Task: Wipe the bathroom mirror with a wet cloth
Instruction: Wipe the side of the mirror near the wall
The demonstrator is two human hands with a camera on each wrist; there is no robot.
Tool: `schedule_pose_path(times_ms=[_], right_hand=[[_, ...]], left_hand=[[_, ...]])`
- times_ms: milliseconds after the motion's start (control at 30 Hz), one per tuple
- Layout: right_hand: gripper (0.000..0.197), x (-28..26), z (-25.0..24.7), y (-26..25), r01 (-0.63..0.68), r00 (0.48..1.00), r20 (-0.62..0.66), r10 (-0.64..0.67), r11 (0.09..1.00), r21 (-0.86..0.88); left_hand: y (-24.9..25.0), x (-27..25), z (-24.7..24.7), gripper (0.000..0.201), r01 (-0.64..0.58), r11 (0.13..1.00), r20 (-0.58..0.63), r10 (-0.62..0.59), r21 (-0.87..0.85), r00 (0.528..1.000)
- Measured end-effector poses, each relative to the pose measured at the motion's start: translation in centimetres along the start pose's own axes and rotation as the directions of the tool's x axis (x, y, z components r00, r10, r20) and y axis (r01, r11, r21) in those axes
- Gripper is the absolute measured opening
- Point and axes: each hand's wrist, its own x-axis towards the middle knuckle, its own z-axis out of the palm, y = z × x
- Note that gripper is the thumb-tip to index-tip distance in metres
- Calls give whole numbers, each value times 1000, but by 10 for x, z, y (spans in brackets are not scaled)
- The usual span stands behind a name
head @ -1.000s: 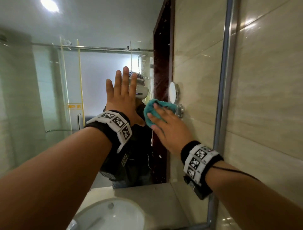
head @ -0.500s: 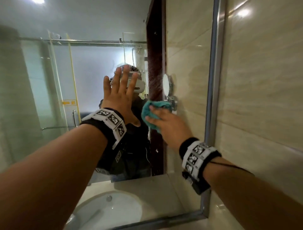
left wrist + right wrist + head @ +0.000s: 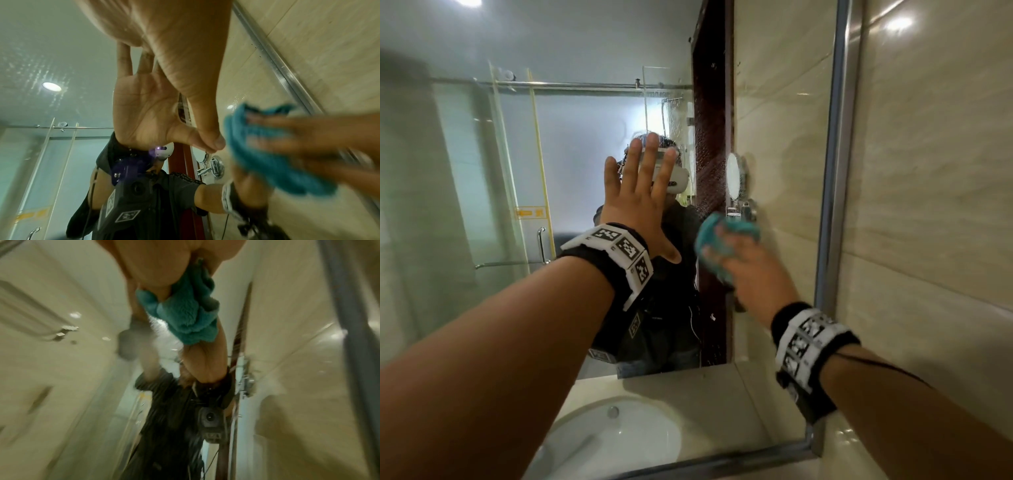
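Observation:
The wall mirror (image 3: 585, 137) fills the head view and carries water streaks. My left hand (image 3: 640, 192) lies flat on the glass, fingers straight and spread; the left wrist view shows the left hand (image 3: 174, 32) meeting its own reflection. Just to its right, my right hand (image 3: 743, 260) presses a bunched teal cloth (image 3: 709, 236) against the glass with extended fingers, blurred by motion. The cloth (image 3: 267, 162) shows beside my left thumb. In the right wrist view the cloth (image 3: 189, 318) bulges out from under the right hand (image 3: 160, 264).
The mirror's metal frame (image 3: 839, 171) runs down the right, with beige wall tiles (image 3: 928, 205) beyond it. Reflected in the glass are a small round mirror on a chrome arm (image 3: 732, 174), a white basin (image 3: 613, 442), a glass shower door and the person.
My right hand has slid the cloth a little down the glass, from level with the reflected chrome arm to just below it. The left hand stays flat in place.

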Motion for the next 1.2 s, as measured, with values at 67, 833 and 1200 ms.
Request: schedule_pose_path(times_ms=[67, 833, 1200], right_hand=[[58, 17, -15, 25, -220, 970, -113, 216, 975, -20], [56, -26, 3, -1, -426, 856, -174, 487, 854, 297], [68, 110, -52, -45, -196, 927, -284, 246, 962, 193]], left_hand=[[0, 0, 1, 156, 0, 1000, -1, 0, -2, 1000], [0, 1, -1, 151, 4, 999, -4, -3, 36, 1000], [-37, 43, -32, 143, 76, 996, -54, -74, 38, 996]])
